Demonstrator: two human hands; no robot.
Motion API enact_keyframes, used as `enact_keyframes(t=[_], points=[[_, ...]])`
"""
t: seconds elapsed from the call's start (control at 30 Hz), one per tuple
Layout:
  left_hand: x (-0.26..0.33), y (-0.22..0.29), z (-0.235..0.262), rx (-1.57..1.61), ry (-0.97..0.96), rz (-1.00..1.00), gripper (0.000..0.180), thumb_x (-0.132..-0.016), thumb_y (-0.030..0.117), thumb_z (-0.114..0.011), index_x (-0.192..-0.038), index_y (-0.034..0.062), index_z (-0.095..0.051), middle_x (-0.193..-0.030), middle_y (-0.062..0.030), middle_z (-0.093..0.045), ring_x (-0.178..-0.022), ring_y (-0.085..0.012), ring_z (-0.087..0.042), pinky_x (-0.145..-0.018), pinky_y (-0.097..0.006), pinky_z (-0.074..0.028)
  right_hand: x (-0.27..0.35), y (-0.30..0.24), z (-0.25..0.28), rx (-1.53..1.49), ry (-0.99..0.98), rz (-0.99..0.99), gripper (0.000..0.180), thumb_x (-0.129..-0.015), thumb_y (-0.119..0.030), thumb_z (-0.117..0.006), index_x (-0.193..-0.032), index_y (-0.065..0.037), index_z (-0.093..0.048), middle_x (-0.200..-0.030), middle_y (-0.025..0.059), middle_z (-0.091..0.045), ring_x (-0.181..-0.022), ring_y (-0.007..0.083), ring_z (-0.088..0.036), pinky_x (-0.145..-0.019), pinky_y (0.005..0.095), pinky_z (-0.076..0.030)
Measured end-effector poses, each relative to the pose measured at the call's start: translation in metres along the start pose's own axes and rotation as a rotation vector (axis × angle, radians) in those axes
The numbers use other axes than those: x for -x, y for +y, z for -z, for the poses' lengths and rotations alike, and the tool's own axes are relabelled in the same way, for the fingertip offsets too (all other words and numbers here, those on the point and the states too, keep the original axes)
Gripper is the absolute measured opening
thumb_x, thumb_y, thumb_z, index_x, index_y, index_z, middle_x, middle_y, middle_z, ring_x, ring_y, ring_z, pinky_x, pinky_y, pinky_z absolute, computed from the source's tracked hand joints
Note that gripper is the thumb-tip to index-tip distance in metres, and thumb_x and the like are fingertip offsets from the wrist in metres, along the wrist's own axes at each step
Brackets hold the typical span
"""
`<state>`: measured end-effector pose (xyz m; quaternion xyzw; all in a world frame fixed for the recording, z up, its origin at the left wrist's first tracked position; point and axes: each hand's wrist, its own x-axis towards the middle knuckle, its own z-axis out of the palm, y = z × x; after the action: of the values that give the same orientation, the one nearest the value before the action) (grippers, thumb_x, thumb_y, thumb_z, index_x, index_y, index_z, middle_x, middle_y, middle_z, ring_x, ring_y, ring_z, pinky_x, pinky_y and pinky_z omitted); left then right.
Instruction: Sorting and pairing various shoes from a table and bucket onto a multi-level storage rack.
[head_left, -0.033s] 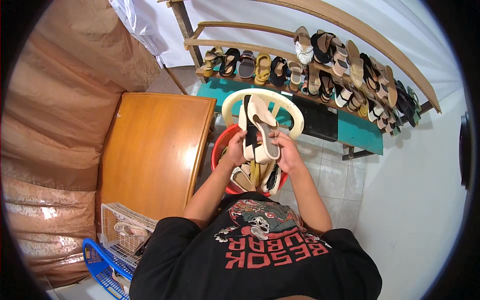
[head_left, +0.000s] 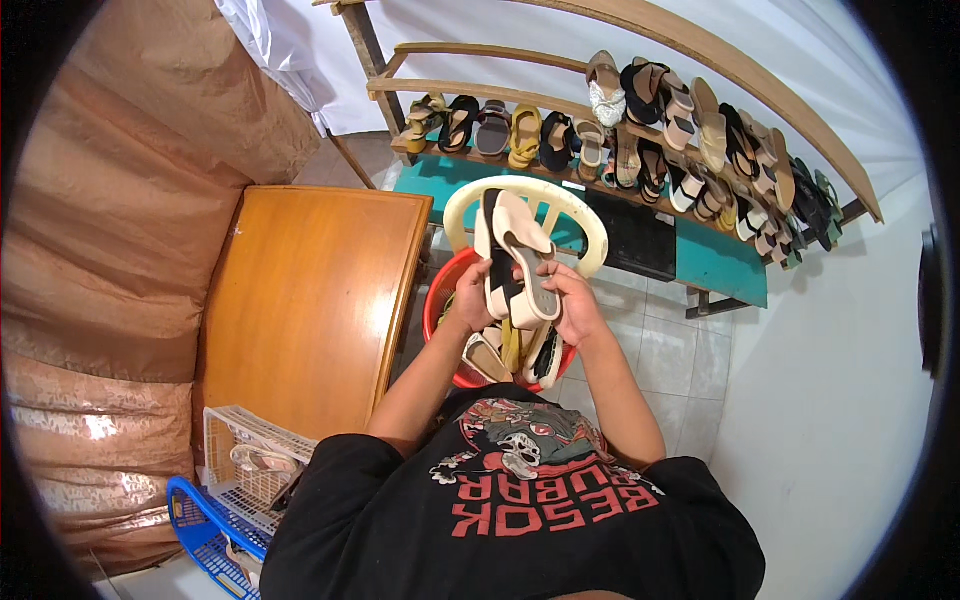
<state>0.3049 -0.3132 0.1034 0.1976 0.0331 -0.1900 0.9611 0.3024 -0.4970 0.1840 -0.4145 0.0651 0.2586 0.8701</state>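
Observation:
I hold a pair of cream heeled sandals side by side over a red basket (head_left: 433, 300), toes pointing away from me. My left hand (head_left: 473, 298) is closed on the left sandal (head_left: 484, 232), which is turned on its side and shows black along with its cream edge. Closed around the heel end of the right sandal (head_left: 526, 228) is my right hand (head_left: 571, 303), its thumb on the grey insole. The two sandals touch, and my fingers behind them are partly hidden. Below, several more sandals lie in the basket, among them a tan one (head_left: 487, 358) and a yellow one (head_left: 511, 348).
The basket rests on a cream plastic chair (head_left: 596, 240). Beyond it, a wooden rack (head_left: 480, 98) bears rows of sandals above a green bench (head_left: 720, 265). To the left stands a wooden table (head_left: 300, 290), with a white wire basket (head_left: 225, 450) and a blue basket (head_left: 190, 520) nearer me.
The far end of the left sandal has tipped very slightly to the left. Both hands keep their hold in the same place.

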Motion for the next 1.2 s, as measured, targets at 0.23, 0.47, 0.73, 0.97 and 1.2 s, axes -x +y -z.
enact_keyframes(t=[0.23, 0.47, 0.73, 0.97, 1.2], points=[[0.001, -0.003, -0.014, -0.077, 0.118, 0.004, 0.044, -0.098, 0.037, -0.041, -0.122, 0.0048, -0.058, -0.117, -0.0124, -0.066, -0.104, -0.0273, -0.066, -0.095, -0.041, -0.052, 0.022, 0.006, 0.008, 0.162, -0.046, -0.032, 0.034, -0.086, -0.001, -0.051, -0.119, -0.005, -0.055, -0.106, 0.0074, -0.062, -0.100, 0.0133, -0.058, -0.091, 0.0277, -0.045], [-0.001, -0.024, -0.026, -0.105, 0.135, -0.015, 0.041, -0.097, 0.035, -0.042, -0.119, 0.0056, -0.060, -0.112, -0.0115, -0.067, -0.100, -0.0254, -0.067, -0.092, -0.040, -0.053, 0.031, 0.002, 0.003, 0.253, 0.031, 0.179, 0.039, -0.090, -0.001, -0.053, -0.128, -0.003, -0.047, -0.117, 0.0083, -0.059, -0.110, 0.0156, -0.056, -0.096, 0.0288, -0.042], [-0.017, -0.041, -0.032, -0.138, 0.212, -0.094, 0.041, -0.099, 0.035, -0.039, -0.120, 0.0062, -0.058, -0.112, -0.0124, -0.066, -0.100, -0.0254, -0.066, -0.092, -0.041, -0.053, 0.023, 0.016, -0.005, 0.337, 0.106, 0.440, 0.038, -0.087, -0.004, -0.052, -0.123, -0.008, -0.043, -0.119, 0.0086, -0.051, -0.109, 0.0161, -0.051, -0.095, 0.0292, -0.042], [-0.041, -0.054, -0.009, -0.326, 0.350, -0.230, 0.038, -0.100, 0.035, -0.039, -0.117, 0.0067, -0.059, -0.099, -0.0097, -0.068, -0.082, -0.0214, -0.069, -0.071, -0.034, -0.057, 0.005, 0.025, 0.003, 0.620, 0.194, 0.506, 0.047, -0.079, -0.007, -0.053, -0.124, -0.009, -0.041, -0.120, 0.0112, -0.047, -0.112, 0.0203, -0.046, -0.098, 0.0323, -0.039], [-0.058, -0.021, -0.009, -0.461, 0.299, -0.059, 0.039, -0.100, 0.035, -0.036, -0.116, 0.0079, -0.058, -0.100, -0.0076, -0.067, -0.086, -0.0208, -0.069, -0.073, -0.034, -0.057, -0.013, 0.002, -0.014, 0.707, 0.176, 0.549, 0.042, -0.078, -0.008, -0.054, -0.119, -0.007, -0.047, -0.118, 0.0095, -0.045, -0.114, 0.0199, -0.043, -0.101, 0.0305, -0.033]])
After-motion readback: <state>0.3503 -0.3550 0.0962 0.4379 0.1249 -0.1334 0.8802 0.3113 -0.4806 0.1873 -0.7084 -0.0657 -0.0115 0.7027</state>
